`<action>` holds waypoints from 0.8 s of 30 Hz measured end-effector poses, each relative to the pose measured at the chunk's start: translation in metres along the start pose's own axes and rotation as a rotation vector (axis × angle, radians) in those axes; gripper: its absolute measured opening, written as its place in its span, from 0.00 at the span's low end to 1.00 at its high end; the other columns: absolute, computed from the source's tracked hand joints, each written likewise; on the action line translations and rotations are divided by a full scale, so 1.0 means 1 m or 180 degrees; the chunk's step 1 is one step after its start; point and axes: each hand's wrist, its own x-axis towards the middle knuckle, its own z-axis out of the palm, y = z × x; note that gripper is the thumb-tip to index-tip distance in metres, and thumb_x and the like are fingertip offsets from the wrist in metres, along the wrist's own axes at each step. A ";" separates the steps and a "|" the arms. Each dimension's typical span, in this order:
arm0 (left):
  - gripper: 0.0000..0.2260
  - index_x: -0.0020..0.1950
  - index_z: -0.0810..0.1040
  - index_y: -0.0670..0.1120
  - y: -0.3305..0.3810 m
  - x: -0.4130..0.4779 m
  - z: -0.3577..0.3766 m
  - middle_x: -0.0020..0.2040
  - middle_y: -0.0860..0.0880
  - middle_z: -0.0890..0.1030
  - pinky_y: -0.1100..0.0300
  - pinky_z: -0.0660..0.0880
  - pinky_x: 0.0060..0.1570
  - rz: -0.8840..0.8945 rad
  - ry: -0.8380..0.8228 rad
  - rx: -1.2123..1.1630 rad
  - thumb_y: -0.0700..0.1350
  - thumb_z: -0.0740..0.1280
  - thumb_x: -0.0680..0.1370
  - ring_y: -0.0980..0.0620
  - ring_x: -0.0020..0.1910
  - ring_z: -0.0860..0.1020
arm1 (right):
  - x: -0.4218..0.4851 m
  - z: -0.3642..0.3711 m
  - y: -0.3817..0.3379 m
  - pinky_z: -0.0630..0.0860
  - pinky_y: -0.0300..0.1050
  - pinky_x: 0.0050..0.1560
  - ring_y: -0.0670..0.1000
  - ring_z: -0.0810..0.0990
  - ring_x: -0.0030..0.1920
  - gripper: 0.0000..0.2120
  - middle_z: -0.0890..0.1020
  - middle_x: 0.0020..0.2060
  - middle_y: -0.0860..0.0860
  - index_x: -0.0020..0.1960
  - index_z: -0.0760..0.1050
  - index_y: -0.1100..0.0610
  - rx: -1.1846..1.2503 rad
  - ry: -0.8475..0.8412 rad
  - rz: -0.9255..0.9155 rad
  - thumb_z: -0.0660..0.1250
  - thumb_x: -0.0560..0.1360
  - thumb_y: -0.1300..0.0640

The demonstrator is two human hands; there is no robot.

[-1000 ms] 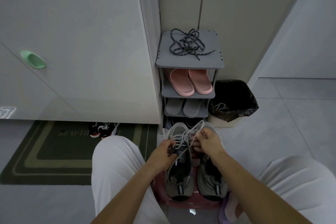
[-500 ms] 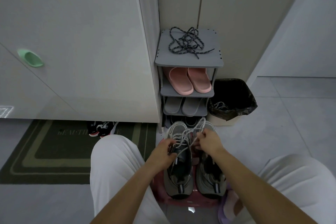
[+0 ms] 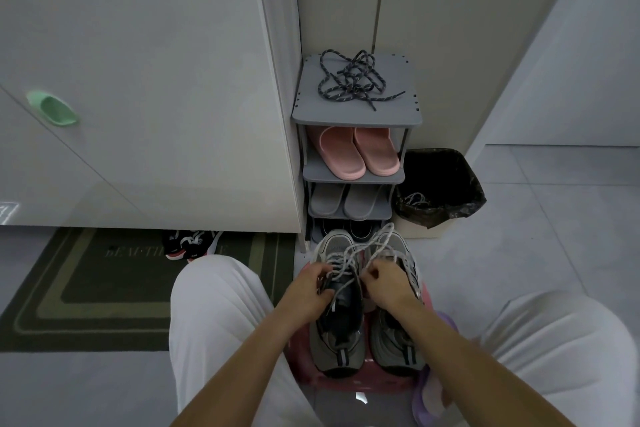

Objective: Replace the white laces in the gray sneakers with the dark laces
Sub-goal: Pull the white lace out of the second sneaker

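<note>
Both curled | left hand [image 3: 308, 284] pinches white laces [image 3: 346, 255] at gray sneaker [image 3: 337, 329] | right hand [image 3: 384, 284] pinches white laces

two gray sneakers [image 3: 337, 340], two pink slippers [image 3: 360, 154], two gray slippers [image 3: 346, 200], one bin [image 3: 465, 185].

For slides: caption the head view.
Left hand holds a gray sneaker, right hand pinches its white lace; dark laces lie on the rack.
</note>
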 end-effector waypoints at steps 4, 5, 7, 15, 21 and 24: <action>0.19 0.68 0.68 0.49 -0.001 0.001 0.000 0.68 0.49 0.71 0.67 0.65 0.57 -0.0005 -0.0031 0.0001 0.41 0.65 0.78 0.52 0.66 0.71 | 0.005 -0.013 0.001 0.80 0.47 0.37 0.54 0.82 0.36 0.08 0.80 0.42 0.60 0.44 0.64 0.59 0.1004 0.0159 0.0143 0.52 0.82 0.60; 0.19 0.68 0.68 0.49 -0.001 0.001 0.000 0.68 0.49 0.71 0.67 0.66 0.57 -0.0018 -0.0035 -0.0011 0.41 0.65 0.78 0.52 0.67 0.71 | 0.007 -0.017 0.000 0.81 0.47 0.37 0.53 0.82 0.34 0.08 0.79 0.41 0.58 0.44 0.64 0.58 0.1252 0.0213 0.0214 0.51 0.82 0.60; 0.19 0.68 0.68 0.49 -0.002 0.002 0.001 0.67 0.49 0.71 0.66 0.66 0.58 -0.0036 -0.0032 -0.0018 0.41 0.65 0.78 0.51 0.67 0.71 | 0.009 -0.023 -0.002 0.81 0.46 0.37 0.51 0.81 0.33 0.07 0.78 0.38 0.56 0.46 0.65 0.60 0.1371 0.0226 0.0250 0.52 0.82 0.61; 0.19 0.68 0.68 0.49 -0.002 0.002 0.003 0.67 0.50 0.72 0.67 0.66 0.56 -0.0037 0.0017 0.0006 0.41 0.65 0.78 0.52 0.65 0.72 | 0.001 -0.003 -0.004 0.76 0.43 0.47 0.52 0.79 0.41 0.11 0.80 0.38 0.54 0.34 0.73 0.55 0.0106 -0.0183 -0.0090 0.69 0.74 0.56; 0.20 0.69 0.67 0.49 -0.004 0.001 0.005 0.68 0.49 0.71 0.68 0.65 0.56 -0.0018 0.0032 0.0079 0.41 0.64 0.78 0.52 0.66 0.71 | 0.003 0.001 0.002 0.76 0.47 0.49 0.59 0.79 0.49 0.09 0.81 0.49 0.62 0.50 0.72 0.63 0.0158 0.0150 0.0053 0.57 0.79 0.58; 0.19 0.69 0.67 0.50 -0.002 0.001 0.004 0.67 0.50 0.72 0.68 0.65 0.56 0.0001 0.0028 0.0110 0.41 0.64 0.78 0.52 0.66 0.71 | 0.002 0.000 0.005 0.70 0.45 0.46 0.61 0.78 0.53 0.12 0.79 0.52 0.62 0.57 0.69 0.66 0.0085 0.0261 0.0080 0.54 0.81 0.58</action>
